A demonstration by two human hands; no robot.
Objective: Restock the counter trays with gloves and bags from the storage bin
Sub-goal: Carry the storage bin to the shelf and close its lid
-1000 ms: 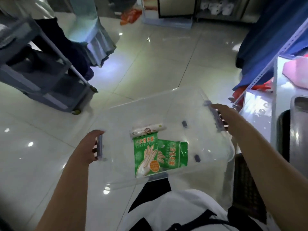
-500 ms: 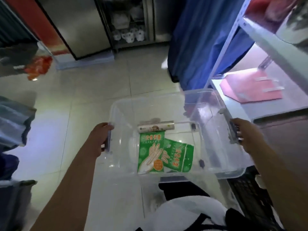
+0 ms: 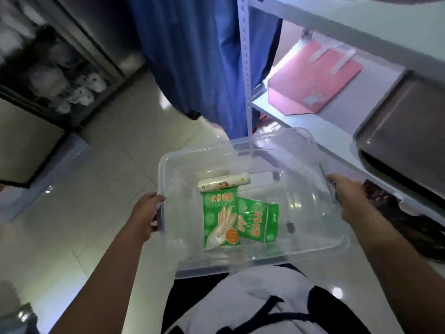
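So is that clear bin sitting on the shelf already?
No, the bin is held up in the air by the left hand and right hand, just in front of the shelf.

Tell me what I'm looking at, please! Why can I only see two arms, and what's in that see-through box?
The camera sits on a person's head and looks down, so you see only their arms. The left hand and the right hand each hold one side of a clear plastic storage bin, carrying it above the shiny tiled floor. Inside lie two green packets of throwaway gloves and a white roll with a printed label, probably bags. To the right is a pale metal shelf rack holding a flat pink bag and a grey metal tray. A blue cloth hangs behind the bin.
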